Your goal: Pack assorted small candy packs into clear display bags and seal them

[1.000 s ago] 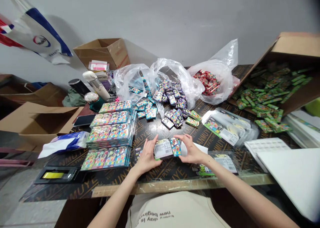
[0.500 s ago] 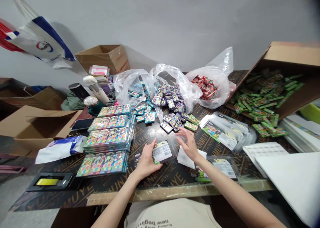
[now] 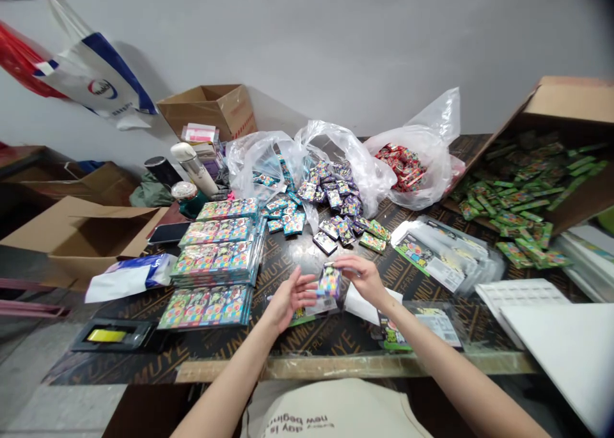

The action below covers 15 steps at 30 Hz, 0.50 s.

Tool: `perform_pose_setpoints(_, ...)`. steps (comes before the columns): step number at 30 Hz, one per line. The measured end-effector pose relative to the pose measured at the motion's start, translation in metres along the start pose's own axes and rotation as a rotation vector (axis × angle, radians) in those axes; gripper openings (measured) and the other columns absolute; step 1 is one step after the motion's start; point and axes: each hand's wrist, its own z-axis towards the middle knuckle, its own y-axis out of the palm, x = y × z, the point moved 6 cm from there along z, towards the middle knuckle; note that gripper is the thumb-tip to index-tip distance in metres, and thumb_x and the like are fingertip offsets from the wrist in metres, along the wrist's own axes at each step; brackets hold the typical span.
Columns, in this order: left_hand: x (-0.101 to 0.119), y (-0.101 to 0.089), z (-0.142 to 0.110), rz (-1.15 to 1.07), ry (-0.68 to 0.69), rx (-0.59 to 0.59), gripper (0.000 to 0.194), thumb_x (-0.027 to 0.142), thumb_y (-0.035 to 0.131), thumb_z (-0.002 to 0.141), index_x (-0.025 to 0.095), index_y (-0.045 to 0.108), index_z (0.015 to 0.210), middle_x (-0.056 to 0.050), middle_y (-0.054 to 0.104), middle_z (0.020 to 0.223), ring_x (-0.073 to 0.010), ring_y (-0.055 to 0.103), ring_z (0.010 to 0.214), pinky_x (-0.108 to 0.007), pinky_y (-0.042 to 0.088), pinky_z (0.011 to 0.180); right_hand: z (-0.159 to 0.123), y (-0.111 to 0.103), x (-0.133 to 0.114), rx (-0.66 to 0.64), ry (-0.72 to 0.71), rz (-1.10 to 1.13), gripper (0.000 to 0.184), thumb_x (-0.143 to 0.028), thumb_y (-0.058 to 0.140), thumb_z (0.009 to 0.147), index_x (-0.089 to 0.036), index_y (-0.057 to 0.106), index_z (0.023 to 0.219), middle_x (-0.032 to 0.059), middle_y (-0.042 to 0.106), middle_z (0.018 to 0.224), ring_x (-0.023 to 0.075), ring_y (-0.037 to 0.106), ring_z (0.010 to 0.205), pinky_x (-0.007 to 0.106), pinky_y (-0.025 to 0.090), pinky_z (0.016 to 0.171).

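My right hand point(image 3: 363, 275) pinches a small purple packet point(image 3: 330, 279) just above the table, near its front middle. My left hand point(image 3: 289, 297) is beside it, fingers stretched towards the packet and resting on a clear sleeve with a printed card point(image 3: 314, 309) that lies flat below. A white paper sheet point(image 3: 364, 302) lies under my right wrist. Loose purple packets point(image 3: 336, 227) are scattered just beyond my hands.
Stacks of filled colourful sleeves point(image 3: 215, 259) stand to the left. Three clear bags point(image 3: 336, 169) of packets sit behind. A tipped cardboard box point(image 3: 551, 163) spills green packets at right. Empty sleeves point(image 3: 446, 252), white sheets point(image 3: 556, 316), an open box point(image 3: 91, 233) and a tape dispenser point(image 3: 108, 336) surround them.
My right hand reached out to the loose packets, took a purple one and brought it back over the sleeve. My left hand lifted its fingers from the sleeve's card.
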Motion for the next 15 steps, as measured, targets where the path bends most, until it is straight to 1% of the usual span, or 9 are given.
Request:
perform_pose_setpoints(2, -0.003, 0.017, -0.004, -0.142, -0.147, -0.157, 0.040, 0.041, 0.066, 0.067, 0.011, 0.064, 0.094, -0.007, 0.064, 0.078, -0.0118, 0.059, 0.059, -0.027, 0.048, 0.061, -0.012, 0.003, -0.019, -0.077, -0.056, 0.004, 0.023, -0.024, 0.045, 0.086, -0.027, 0.067, 0.095, 0.0044, 0.064, 0.102, 0.0187, 0.059, 0.094, 0.036, 0.048, 0.082)
perform_pose_setpoints(3, -0.003, 0.022, -0.006, -0.164, -0.162, -0.180, 0.037, 0.034, 0.071, 0.063, 0.011, 0.065, 0.091, -0.006, 0.064, 0.074, -0.0094, 0.057, 0.056, -0.023, 0.047, 0.057, -0.017, 0.003, -0.024, -0.092, -0.064, -0.001, 0.025, -0.024, 0.044, 0.086, -0.027, 0.066, 0.097, 0.0046, 0.064, 0.102, 0.0186, 0.060, 0.093, 0.036, 0.048, 0.081)
perform_pose_setpoints(5, -0.002, 0.024, -0.007, -0.181, -0.124, -0.126, 0.033, 0.024, 0.076, 0.059, 0.010, 0.065, 0.086, -0.005, 0.064, 0.071, -0.0068, 0.055, 0.054, -0.018, 0.044, 0.054, -0.023, 0.000, -0.029, -0.100, -0.056, -0.017, 0.026, -0.025, 0.044, 0.086, -0.027, 0.064, 0.102, 0.0051, 0.063, 0.106, 0.0193, 0.058, 0.098, 0.037, 0.047, 0.085)
perform_pose_setpoints(7, -0.002, 0.021, -0.006, -0.199, -0.077, -0.031, 0.030, 0.022, 0.076, 0.058, 0.009, 0.065, 0.083, -0.005, 0.064, 0.070, -0.0067, 0.055, 0.053, -0.018, 0.044, 0.053, -0.027, -0.002, -0.031, -0.114, -0.032, -0.017, 0.030, -0.028, 0.046, 0.085, -0.027, 0.058, 0.113, 0.0064, 0.056, 0.119, 0.0219, 0.051, 0.110, 0.042, 0.040, 0.094)
perform_pose_setpoints(8, -0.001, 0.019, -0.006, -0.207, -0.058, 0.011, 0.030, 0.022, 0.076, 0.058, 0.009, 0.064, 0.082, -0.005, 0.064, 0.069, -0.0069, 0.055, 0.053, -0.019, 0.044, 0.053, -0.028, -0.002, -0.031, -0.128, -0.022, -0.005, 0.037, -0.032, 0.048, 0.083, -0.026, 0.052, 0.120, 0.0072, 0.049, 0.127, 0.0235, 0.045, 0.117, 0.044, 0.036, 0.098)
perform_pose_setpoints(10, 0.000, 0.016, -0.006, -0.215, -0.036, 0.064, 0.030, 0.022, 0.076, 0.057, 0.009, 0.063, 0.081, -0.004, 0.065, 0.068, -0.0073, 0.055, 0.052, -0.019, 0.045, 0.052, -0.031, 0.000, -0.033, -0.160, -0.003, 0.012, 0.061, -0.040, 0.055, 0.077, -0.023, 0.035, 0.132, 0.0089, 0.035, 0.138, 0.0261, 0.033, 0.127, 0.046, 0.028, 0.103)
perform_pose_setpoints(12, 0.003, 0.015, -0.006, -0.209, -0.019, 0.081, 0.031, 0.023, 0.076, 0.057, 0.009, 0.063, 0.081, -0.004, 0.065, 0.066, -0.0078, 0.056, 0.051, -0.020, 0.045, 0.051, -0.033, 0.005, -0.035, -0.194, 0.005, -0.023, 0.084, -0.043, 0.065, 0.068, -0.021, 0.023, 0.137, 0.0101, 0.027, 0.142, 0.0273, 0.026, 0.130, 0.046, 0.024, 0.106)
perform_pose_setpoints(13, 0.004, 0.015, -0.007, -0.201, -0.012, 0.086, 0.031, 0.023, 0.076, 0.056, 0.009, 0.062, 0.080, -0.004, 0.065, 0.066, -0.0081, 0.056, 0.051, -0.020, 0.045, 0.051, -0.034, 0.009, -0.036, -0.209, 0.003, -0.058, 0.090, -0.042, 0.068, 0.064, -0.021, 0.020, 0.137, 0.0101, 0.025, 0.143, 0.0275, 0.025, 0.130, 0.046, 0.022, 0.106)
perform_pose_setpoints(15, 0.005, 0.015, -0.008, -0.184, -0.005, 0.091, 0.031, 0.024, 0.076, 0.055, 0.009, 0.062, 0.079, -0.004, 0.065, 0.064, -0.0087, 0.056, 0.050, -0.021, 0.045, 0.051, -0.034, 0.014, -0.039, -0.220, -0.007, -0.118, 0.090, -0.037, 0.070, 0.062, -0.022, 0.021, 0.137, 0.0095, 0.028, 0.141, 0.0269, 0.027, 0.129, 0.044, 0.022, 0.106)
